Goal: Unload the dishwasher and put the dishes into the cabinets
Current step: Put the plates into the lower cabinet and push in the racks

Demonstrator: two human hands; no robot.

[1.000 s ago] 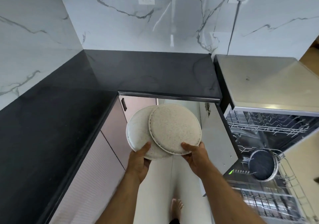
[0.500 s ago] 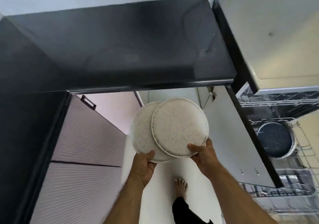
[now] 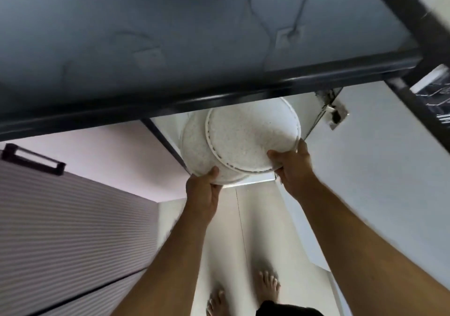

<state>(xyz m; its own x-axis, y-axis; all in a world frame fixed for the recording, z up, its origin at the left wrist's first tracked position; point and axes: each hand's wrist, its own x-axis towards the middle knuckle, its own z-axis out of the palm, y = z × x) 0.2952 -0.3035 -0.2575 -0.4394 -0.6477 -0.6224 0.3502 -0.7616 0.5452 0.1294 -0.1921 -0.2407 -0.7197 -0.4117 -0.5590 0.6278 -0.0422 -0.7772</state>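
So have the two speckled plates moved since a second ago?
Yes. The plates have gone forward, their far edges now under the dark countertop edge, into the open cabinet.

You hold 2 speckled plates [image 3: 253,135] that look matt and a bit grainy. The dark countertop [image 3: 170,35] is smooth and shiny. The drawer fronts [image 3: 73,218] have fine ridges.

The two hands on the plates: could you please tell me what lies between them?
In the head view, only the near rims of the two overlapping plates span the gap between the left hand and right hand; below shows floor.
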